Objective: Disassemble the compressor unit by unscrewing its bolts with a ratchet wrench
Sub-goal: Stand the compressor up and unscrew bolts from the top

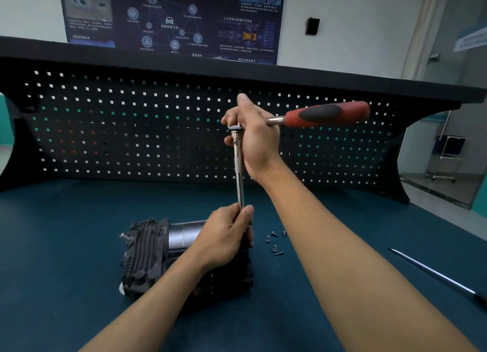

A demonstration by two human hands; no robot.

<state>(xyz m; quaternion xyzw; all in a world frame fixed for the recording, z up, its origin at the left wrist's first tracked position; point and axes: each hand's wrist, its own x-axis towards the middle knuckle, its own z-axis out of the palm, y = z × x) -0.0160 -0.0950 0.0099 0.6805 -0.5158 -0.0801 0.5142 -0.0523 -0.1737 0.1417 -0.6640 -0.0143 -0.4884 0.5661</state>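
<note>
Working on: we are standing at a dark teal bench top [79, 233], which is running back to a black pegboard [105, 127] with square holes.
Room: we are facing a pale wall carrying a dark blue poster [171, 22]; a glass partition is showing at the far right.
Compressor unit [147, 254]: it is lying on the bench just left of centre, black ribbed casing towards us and a silver cylinder behind, partly covered by our left forearm.
Left hand [224, 235]: we are curling fingers and thumb round the lower part of the extension bar [239, 172], directly over the unit; the bar's tip is hiding behind the hand.
Right hand [255, 135]: we are raising it well above the unit and wrapping the fingers round the head of the ratchet wrench [326, 114], with one digit pointing upward.
Wrench pose: the red and black handle is sticking out to the right, roughly level, while the bar is hanging upright from the head.
Loose screws [274, 242]: several are lying on the bench just right of the unit.
Screwdriver [434, 274]: it is lying near the right edge, well apart from the unit.
</note>
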